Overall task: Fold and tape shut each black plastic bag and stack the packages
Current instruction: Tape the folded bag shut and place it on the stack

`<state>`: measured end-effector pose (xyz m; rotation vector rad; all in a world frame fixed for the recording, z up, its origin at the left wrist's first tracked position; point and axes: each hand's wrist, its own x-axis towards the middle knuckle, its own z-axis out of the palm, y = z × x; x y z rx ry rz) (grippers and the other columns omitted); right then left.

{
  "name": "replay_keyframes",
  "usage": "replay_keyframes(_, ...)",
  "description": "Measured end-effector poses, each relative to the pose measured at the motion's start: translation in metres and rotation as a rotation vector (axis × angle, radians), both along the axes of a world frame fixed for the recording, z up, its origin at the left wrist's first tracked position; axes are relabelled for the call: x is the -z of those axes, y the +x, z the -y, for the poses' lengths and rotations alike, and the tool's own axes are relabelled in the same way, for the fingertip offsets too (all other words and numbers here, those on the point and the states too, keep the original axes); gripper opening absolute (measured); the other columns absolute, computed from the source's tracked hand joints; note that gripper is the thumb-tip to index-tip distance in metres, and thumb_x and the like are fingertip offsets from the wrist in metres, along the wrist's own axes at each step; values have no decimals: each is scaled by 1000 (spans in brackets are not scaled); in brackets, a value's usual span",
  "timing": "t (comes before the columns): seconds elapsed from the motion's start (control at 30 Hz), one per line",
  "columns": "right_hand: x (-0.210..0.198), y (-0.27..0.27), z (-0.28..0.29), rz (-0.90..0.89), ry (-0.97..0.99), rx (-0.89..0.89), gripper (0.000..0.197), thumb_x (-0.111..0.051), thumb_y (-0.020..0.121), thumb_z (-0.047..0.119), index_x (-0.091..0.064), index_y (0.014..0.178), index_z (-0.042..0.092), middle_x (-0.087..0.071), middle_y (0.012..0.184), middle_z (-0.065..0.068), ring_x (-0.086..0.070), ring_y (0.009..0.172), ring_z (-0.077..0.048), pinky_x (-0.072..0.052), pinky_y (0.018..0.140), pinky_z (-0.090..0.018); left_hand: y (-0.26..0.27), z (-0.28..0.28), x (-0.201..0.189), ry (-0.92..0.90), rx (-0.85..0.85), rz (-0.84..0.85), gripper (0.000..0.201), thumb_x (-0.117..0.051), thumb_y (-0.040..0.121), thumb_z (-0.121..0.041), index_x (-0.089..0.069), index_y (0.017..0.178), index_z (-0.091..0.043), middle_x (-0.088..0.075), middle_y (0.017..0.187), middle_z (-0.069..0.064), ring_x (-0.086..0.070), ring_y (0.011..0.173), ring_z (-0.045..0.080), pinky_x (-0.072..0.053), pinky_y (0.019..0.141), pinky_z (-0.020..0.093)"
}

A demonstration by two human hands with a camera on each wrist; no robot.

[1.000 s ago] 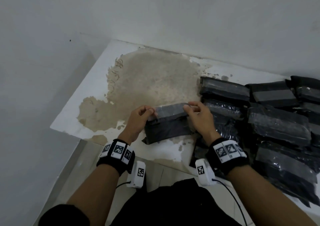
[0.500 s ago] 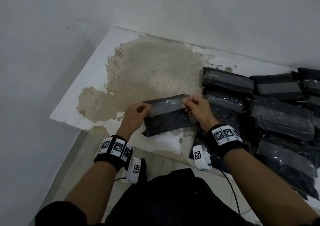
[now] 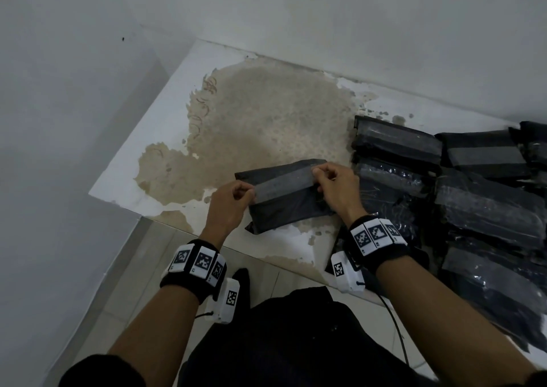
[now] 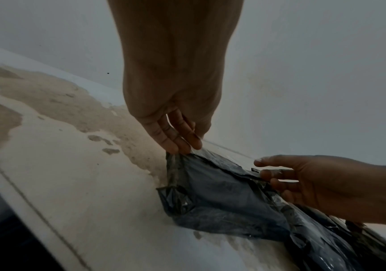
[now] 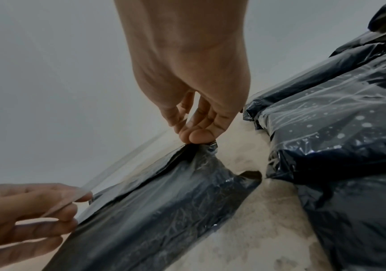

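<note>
Tape stretching over the black bag, both hands' fingers pinching its ends, is risking wrinkling or sticking askew.

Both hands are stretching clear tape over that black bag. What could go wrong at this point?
The clear tape strip is held taut above the black bag by the left hand and right hand; it could land crooked or wrinkle. Pinching fingertips may stick to the tape and drag it when letting go. The finished packages lie close on the right, so a loose tape end might catch them.
</note>
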<state>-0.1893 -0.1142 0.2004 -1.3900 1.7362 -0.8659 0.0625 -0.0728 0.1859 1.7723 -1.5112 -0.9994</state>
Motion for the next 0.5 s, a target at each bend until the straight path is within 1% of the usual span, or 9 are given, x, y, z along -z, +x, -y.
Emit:
replay_keyframes(0.1, -1, 2, 0, -23, 25, -15, 14, -66, 97, 24, -78, 93, 18, -72, 76, 4, -65, 65, -14, -60, 75, -40, 2, -2, 2, 10, -18, -9, 11, -63, 98, -18, -73, 97, -15, -70, 86, -5, -63, 79, -1, -47, 68, 14)
replay_keyframes(0.23, -6, 3, -3, -107, -4, -32, 17, -65, 97, 22, -79, 95, 13, -76, 89, 0, -68, 85, -15, -55, 85, -33, 3, 1, 2, 10, -11, 0, 13, -62, 98, -18, -74, 99, -12, -73, 89, 1, -65, 80, 8, -49, 71, 22)
replay_keyframes(0.27, -8, 3, -3, -113, -11, -38, 17, -65, 97, 22, -79, 96, 13, -76, 91, -1, -68, 87, -16, -55, 86, -33, 3, 2, 0, 6, -12, 8, 13, -62, 98, -18, -74, 100, -11, -73, 90, 1, -66, 82, 9, -50, 72, 22)
replay_keyframes(0.3, -10, 3, -4, -116, -20, -41, 18, -64, 97, 23, -79, 96, 13, -76, 91, -1, -68, 87, -17, -54, 85, -32, 3, 2, -2, -8, -11, 14, 13, -63, 98, -18, -74, 101, -12, -73, 91, 1, -66, 84, 10, -51, 73, 20)
replay_keyframes(0.37, -15, 3, -3, -128, -52, -35, 19, -63, 97, 24, -79, 94, 14, -75, 89, 0, -68, 86, -16, -54, 82, -31, 2, 5, -9, -62, -5, 22, 12, -62, 98, -17, -74, 101, -13, -71, 91, -3, -64, 82, 4, -46, 68, 8)
replay_keyframes(0.4, -16, 2, -2, -131, -65, -29, 18, -63, 97, 25, -78, 92, 15, -74, 87, 1, -67, 84, -16, -54, 80, -31, 0, 6, -14, -95, -9, 24, 12, -62, 98, -16, -73, 100, -14, -69, 89, -5, -61, 81, -1, -44, 66, 5)
replay_keyframes(0.5, -19, 1, 5, -125, -108, -14, 18, -62, 96, 27, -74, 84, 20, -70, 78, 3, -65, 76, -17, -55, 73, -35, -4, 16, -25, -183, -36, 12, 12, -61, 97, -15, -72, 98, -17, -66, 85, -9, -58, 78, -7, -40, 64, 4)
